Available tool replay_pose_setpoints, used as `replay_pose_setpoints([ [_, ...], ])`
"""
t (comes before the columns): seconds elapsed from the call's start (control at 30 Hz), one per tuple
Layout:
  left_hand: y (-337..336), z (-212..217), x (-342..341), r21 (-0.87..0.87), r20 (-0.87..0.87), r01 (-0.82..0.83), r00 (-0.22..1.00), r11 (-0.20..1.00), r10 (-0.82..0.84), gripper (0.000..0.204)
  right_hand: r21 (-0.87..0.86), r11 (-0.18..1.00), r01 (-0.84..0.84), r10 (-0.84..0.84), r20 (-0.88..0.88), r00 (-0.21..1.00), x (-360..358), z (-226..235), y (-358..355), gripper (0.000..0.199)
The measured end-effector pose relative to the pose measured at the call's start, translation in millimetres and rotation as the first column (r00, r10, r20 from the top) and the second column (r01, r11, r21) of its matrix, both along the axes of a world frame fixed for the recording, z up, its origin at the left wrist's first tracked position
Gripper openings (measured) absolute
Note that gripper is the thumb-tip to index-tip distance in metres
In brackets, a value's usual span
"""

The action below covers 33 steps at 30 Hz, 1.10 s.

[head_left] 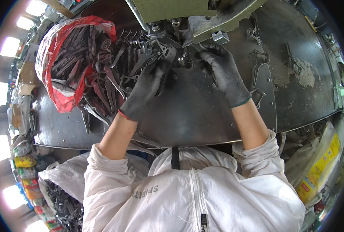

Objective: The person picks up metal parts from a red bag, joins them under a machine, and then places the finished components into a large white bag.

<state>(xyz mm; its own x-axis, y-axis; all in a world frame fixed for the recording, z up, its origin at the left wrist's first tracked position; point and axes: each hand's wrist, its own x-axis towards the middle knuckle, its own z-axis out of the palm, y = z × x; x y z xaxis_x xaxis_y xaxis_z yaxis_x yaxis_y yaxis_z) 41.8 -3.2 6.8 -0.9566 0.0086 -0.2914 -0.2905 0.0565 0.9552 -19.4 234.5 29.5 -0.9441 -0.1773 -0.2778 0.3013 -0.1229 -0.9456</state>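
Observation:
Both my hands wear dark grey work gloves and are under the head of a green press [172, 9]. My left hand [150, 79] is closed around a curved metal plier handle [169, 56], whose upper end lies by the press tooling [176, 29]. Just right of the tooling, my right hand [221, 63] has its fingers curled in beside a shiny metal block [220, 37]. Whatever those fingers hold, if anything, is hidden. Between the hands stands a small bright metal pin [181, 60].
At the left, a red and white sack [48, 62] lies open with many metal handles spilling out [102, 87]. Coil springs [131, 35] lie behind them. Joined plier-like pieces [260, 63] lie to the right. The dark metal table [195, 116] has its front edge near my body.

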Motion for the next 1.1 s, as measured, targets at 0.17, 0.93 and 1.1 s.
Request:
replay_pose_setpoints([
  [0.17,9.0,6.3,-27.2,-0.148,-0.073,0.18,0.979,0.973,-0.192,0.05,-0.052,0.991,-0.12,0.117,-0.046,0.992,12.9,1.1,-14.2,0.024],
  [0.93,-24.3,-70.4,-42.2,-0.882,-0.439,-0.178,0.645,0.435,-0.626,0.029,0.144,0.974,-0.177,0.186,-0.052,0.981,10.1,-26.4,-26.5,0.036],
  [1.1,-108.4,47.7,-60.4,-0.858,-0.445,-0.359,0.877,0.367,-0.18,0.033,0.174,0.977,-0.126,0.129,-0.01,0.992,6.9,-29.9,-25.0,0.031],
])
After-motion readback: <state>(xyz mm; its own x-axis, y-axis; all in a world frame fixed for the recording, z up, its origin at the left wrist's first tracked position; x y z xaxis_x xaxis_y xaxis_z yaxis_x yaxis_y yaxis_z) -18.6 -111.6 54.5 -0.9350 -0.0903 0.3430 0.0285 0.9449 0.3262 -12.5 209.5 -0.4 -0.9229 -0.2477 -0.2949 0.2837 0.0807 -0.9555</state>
